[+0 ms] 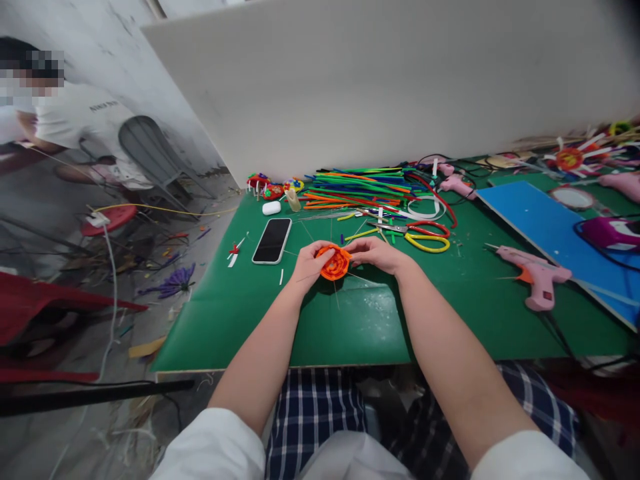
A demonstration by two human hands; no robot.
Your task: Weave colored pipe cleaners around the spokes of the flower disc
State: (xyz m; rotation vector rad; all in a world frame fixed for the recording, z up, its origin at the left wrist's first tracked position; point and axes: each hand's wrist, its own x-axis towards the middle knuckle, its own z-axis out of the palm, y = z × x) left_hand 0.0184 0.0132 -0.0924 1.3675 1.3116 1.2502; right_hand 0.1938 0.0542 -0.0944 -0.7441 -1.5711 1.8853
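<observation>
A round orange coil [334,263], which looks wound from fuzzy pipe cleaner, is held just above the green table top. Thin wire spokes stick out around it. My left hand [311,263] grips its left side, with the thumb lying over the top face. At the right edge, my right hand [376,255] has its fingertips pinched on the rim; whether they hold a loose strand there is too small to tell. Closest beyond the hands lie scissors [429,237] with red and yellow handles, and a white-edged phone [273,241] rests to the left.
Behind lies a pile of coloured pipe cleaners [357,187]. A pink glue gun [535,272] is on the right, beside a blue board [555,233]. A white earphone case [271,208] sits at the back left. A seated person [80,120] is off to the left, past the table [215,333].
</observation>
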